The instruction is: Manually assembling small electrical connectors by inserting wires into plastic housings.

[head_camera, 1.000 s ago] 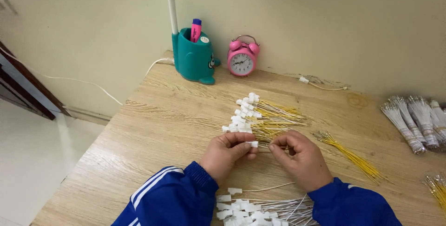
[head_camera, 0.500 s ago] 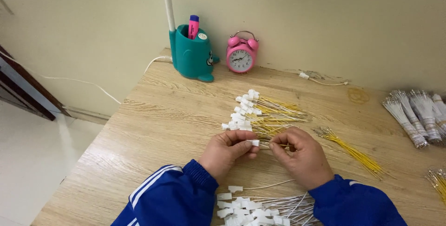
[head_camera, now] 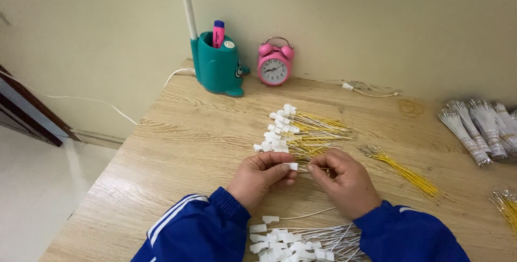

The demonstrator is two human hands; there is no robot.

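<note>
My left hand [head_camera: 263,176] pinches a small white plastic connector [head_camera: 292,166] between thumb and fingers. My right hand [head_camera: 344,178] sits beside it, its fingertips closed on a thin yellow wire [head_camera: 308,169] that runs into the connector. Just beyond the hands lies a pile of yellow wires with white connectors [head_camera: 296,130]. Close to my body lies a pile of white wires with white connectors [head_camera: 301,239]. Both arms wear blue sleeves with white stripes.
A loose bundle of yellow wires [head_camera: 406,170] lies right of my hands. Silver-white wire bundles [head_camera: 479,127] sit at the right edge. A teal pen holder [head_camera: 216,63] and a pink alarm clock [head_camera: 274,63] stand by the wall. The wooden table [head_camera: 177,143] ends at the left.
The hands stay together at the same spot with small finger motions on the connector and wire. The view has shifted slightly.
</note>
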